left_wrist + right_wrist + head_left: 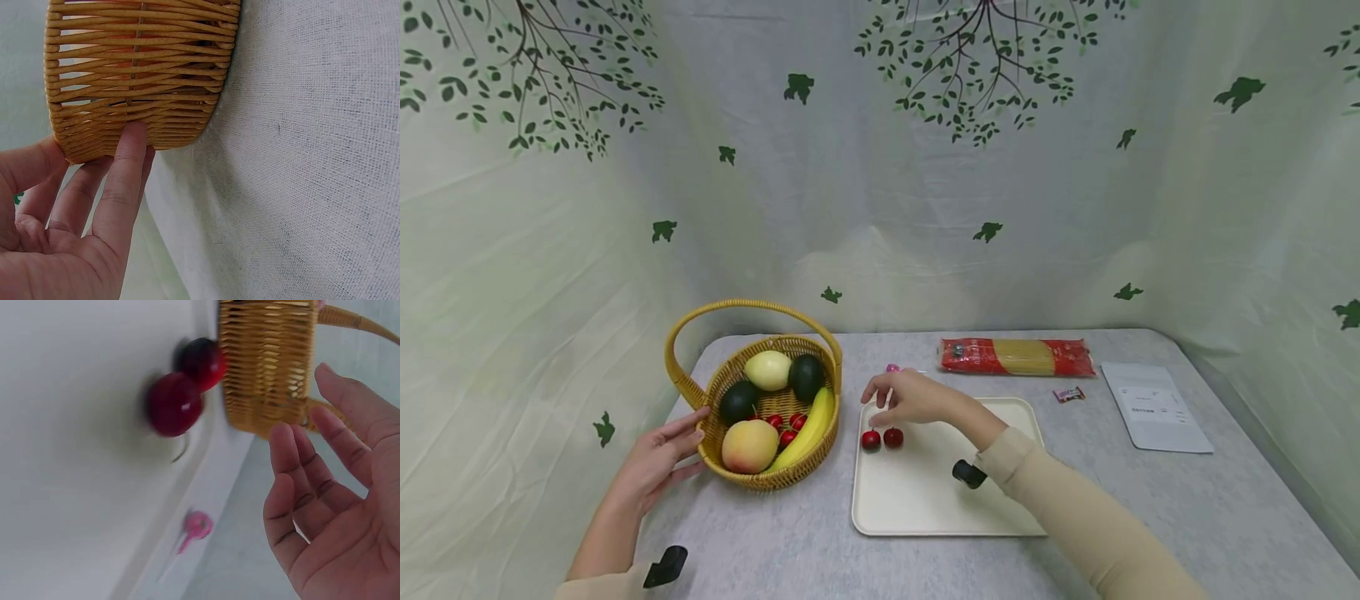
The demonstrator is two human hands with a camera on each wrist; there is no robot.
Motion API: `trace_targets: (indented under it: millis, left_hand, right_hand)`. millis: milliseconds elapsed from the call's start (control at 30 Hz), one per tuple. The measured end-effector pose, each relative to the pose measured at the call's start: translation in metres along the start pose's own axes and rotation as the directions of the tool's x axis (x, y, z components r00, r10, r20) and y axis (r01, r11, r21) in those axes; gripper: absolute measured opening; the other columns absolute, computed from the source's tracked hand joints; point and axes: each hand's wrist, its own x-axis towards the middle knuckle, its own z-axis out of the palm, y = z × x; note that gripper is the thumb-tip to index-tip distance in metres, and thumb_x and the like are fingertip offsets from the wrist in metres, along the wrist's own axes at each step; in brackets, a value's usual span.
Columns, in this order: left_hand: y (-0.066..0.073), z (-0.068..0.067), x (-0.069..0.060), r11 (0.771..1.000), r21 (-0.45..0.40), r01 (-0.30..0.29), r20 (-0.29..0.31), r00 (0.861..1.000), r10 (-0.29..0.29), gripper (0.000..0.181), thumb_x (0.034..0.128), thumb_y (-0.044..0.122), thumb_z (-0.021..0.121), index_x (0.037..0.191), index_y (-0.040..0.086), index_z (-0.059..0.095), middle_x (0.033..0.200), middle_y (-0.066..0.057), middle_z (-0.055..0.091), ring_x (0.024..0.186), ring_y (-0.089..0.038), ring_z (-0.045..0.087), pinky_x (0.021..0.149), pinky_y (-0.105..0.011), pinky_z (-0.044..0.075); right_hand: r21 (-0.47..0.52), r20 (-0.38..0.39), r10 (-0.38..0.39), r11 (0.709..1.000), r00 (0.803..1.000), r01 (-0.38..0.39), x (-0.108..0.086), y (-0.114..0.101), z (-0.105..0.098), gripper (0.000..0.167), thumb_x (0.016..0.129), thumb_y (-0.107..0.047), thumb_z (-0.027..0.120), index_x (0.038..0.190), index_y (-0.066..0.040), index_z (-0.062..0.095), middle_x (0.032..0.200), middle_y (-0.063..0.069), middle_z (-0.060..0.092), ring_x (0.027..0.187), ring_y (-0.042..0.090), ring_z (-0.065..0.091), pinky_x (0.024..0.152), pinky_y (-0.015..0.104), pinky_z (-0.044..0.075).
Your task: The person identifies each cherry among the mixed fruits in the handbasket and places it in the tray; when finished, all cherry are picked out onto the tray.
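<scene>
A yellow wicker basket [831,433] with a tall handle stands on the left of the table. It holds a peach [749,447], a banana [808,432], a pale yellow lemon [767,370], two dark green fruits [807,378] and several cherries. My left hand [658,462] touches the basket's left side, its fingers lightly bent against the weave [144,81]. Over the far left part of a cream tray [940,508] hovers my right hand [913,396], fingers loosely bent and holding nothing. Two dark red cherries [175,404] lie on the tray just below it, apart from the fingers.
Behind the tray lies a red and yellow pasta packet [1018,357]. To the right are a small wrapped candy [1069,394] and a white pouch [1156,407]. A pink lollipop-like item with a white stick [199,525] lies beyond the tray's rim. Printed cloth curtains surround the table.
</scene>
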Motion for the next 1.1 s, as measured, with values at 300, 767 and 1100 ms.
trace_targets:
  millis: [300,767,1100]
  left_hand:
    - [-0.001,0.000,0.002,1.000,0.007,-0.002,0.005,1.000,0.002,0.065,0.1136,0.026,0.056,0.170,0.010,0.029,0.178,-0.024,0.015,0.108,0.016,0.057,0.098,-0.030,0.063]
    - [-0.002,-0.002,0.001,1.000,-0.004,0.005,-0.008,1.000,-0.005,0.065,0.1136,0.026,0.056,0.170,0.010,0.029,0.178,-0.023,0.016,0.107,0.018,0.056,0.097,-0.030,0.063]
    - [-0.002,0.000,0.000,1.000,-0.002,-0.012,-0.012,1.000,0.012,0.067,0.1132,0.026,0.057,0.170,0.006,0.028,0.177,-0.025,0.019,0.109,0.017,0.057,0.098,-0.031,0.063]
  right_hand:
    - [0.029,0.081,-0.111,0.994,0.990,0.109,0.019,-0.047,-0.004,0.034,0.102,-0.026,0.077,0.132,-0.011,0.071,0.107,0.002,0.074,0.098,0.015,0.071,0.080,0.021,0.059]
    - [0.054,0.207,-0.140,0.990,0.968,0.132,0.080,-0.093,0.011,0.037,0.106,-0.028,0.071,0.138,-0.010,0.067,0.101,0.006,0.082,0.092,0.023,0.080,0.078,0.017,0.056]
    - [0.149,0.217,0.053,0.985,0.975,-0.086,0.116,-0.102,0.029,0.043,0.106,-0.030,0.070,0.141,-0.006,0.064,0.103,0.014,0.081,0.090,0.022,0.078,0.097,0.043,0.063]
